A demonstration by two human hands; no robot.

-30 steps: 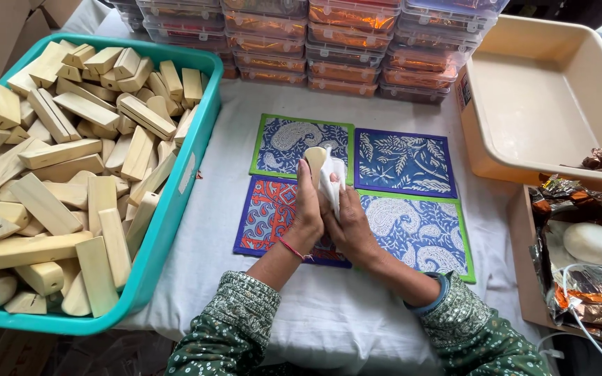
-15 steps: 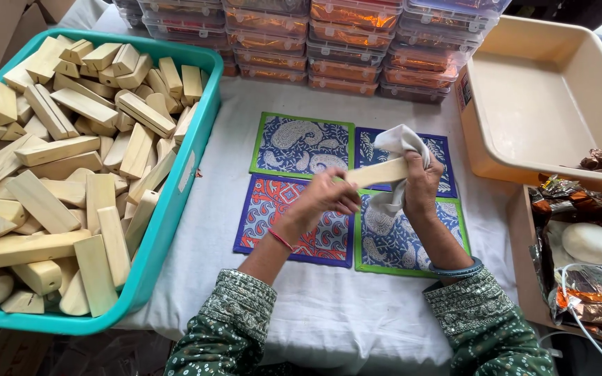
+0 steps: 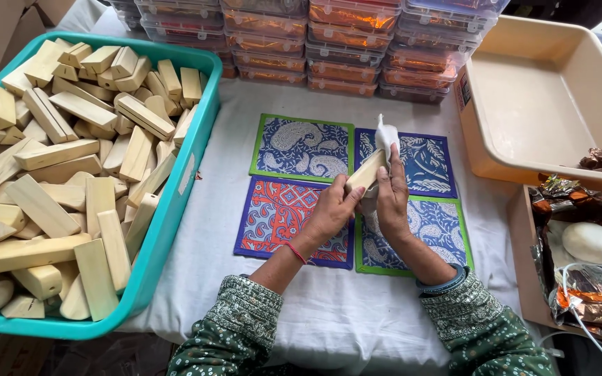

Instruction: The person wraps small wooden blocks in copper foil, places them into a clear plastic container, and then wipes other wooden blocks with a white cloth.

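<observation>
my left hand (image 3: 330,209) is clamped round the near end of a pale wooden block (image 3: 366,172), holding it up over the four paisley mats (image 3: 301,147) on the white cloth. right hand (image 3: 392,198) grips a white rag (image 3: 386,136) pressed against the block. teal bin (image 3: 175,202) of more blocks sits to the left, beige tray (image 3: 482,157) far right.

Pale wooden block (image 3: 365,173), tilted, held against a white cloth (image 3: 386,136).
</observation>
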